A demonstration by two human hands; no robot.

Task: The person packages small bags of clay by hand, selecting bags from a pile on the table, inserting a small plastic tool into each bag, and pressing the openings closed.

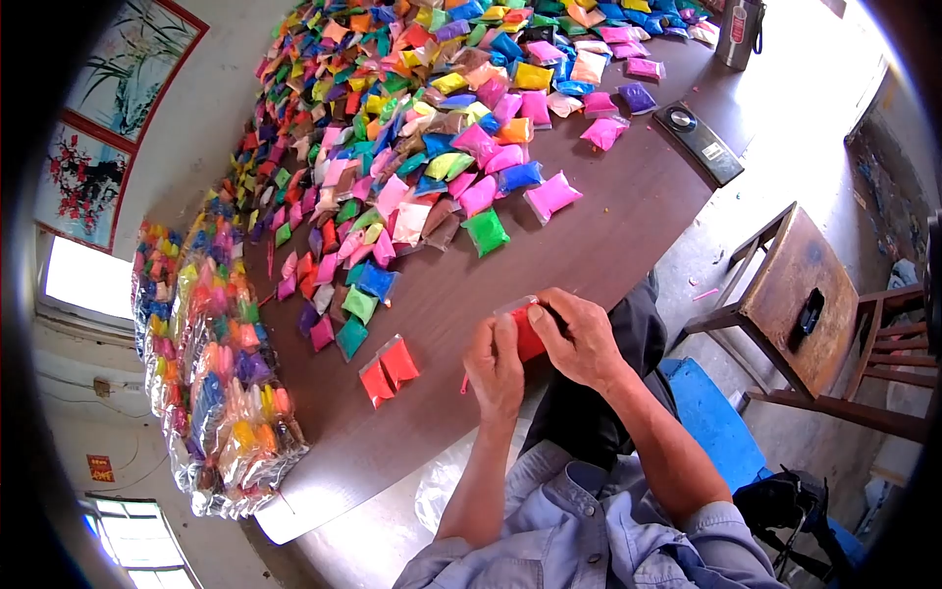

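Observation:
Above the table's near edge, a small clear packet of red clay-like material (527,335) is held between both hands. My left hand (495,367) is closed on its left side, thumb pressed near the top. My right hand (579,339) pinches the packet's upper right corner. The fingers cover much of the packet. A thin pink strip (464,384) shows beside my left hand; whether I hold it I cannot tell. On the table to the left lie two red packets (397,361) side by side.
A large heap of colourful packets (392,147) covers the table's far side. Bagged bundles (226,393) stand along the left edge. A dark flat device with a round dial (699,143) and a flask (739,34) sit at the right. Beyond are a wooden chair (800,294) and blue stool (708,417).

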